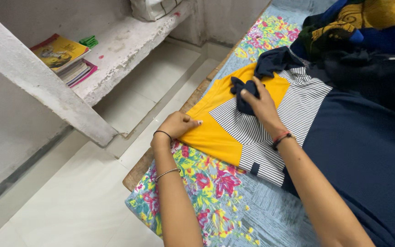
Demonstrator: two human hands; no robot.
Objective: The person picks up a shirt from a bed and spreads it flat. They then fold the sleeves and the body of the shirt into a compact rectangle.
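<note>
A shirt with yellow (pixel 216 132), striped white (pixel 298 105) and navy (pixel 366 151) panels lies spread on a bed with a floral blue sheet (pixel 206 187). My left hand (pixel 178 125) pinches the yellow edge of the shirt near the bed's side. My right hand (pixel 261 106) grips the shirt's navy collar (pixel 248 93), which is bunched up over the yellow and striped part. Both wrists wear thin bands.
A heap of dark blue and yellow clothes (pixel 366 32) lies at the bed's far end. To the left is a white tiled floor (pixel 83 196), a concrete shelf (pixel 129 41) with a stack of books (pixel 65 57) and a slanted concrete beam (pixel 37 77).
</note>
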